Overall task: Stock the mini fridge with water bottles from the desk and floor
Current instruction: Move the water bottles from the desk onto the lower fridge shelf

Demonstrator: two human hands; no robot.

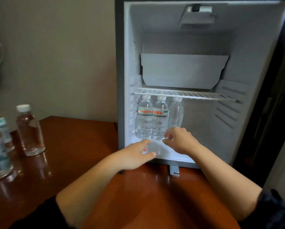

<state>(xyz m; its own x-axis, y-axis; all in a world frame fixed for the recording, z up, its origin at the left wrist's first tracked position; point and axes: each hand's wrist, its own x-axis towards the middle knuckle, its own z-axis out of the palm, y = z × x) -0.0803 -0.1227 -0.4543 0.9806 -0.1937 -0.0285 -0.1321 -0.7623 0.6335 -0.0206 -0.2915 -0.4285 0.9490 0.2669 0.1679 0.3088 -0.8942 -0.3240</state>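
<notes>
With both hands empty, left hand [138,152] and right hand [179,139] open | three stocked bottles [160,119] just beyond my fingertips | desk bottles [29,129] far left of them, waiting.

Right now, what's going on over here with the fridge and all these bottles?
A person is stocking an open mini fridge that sits on a wooden desk. Three water bottles stand upright in a row under the wire shelf at the left: the left bottle, the middle bottle and an unlabelled bottle behind. Both hands are at the fridge floor, the left hand and the right hand, fingers loosely curled, neither with a clear grip on anything. More bottles wait on the desk at left.
</notes>
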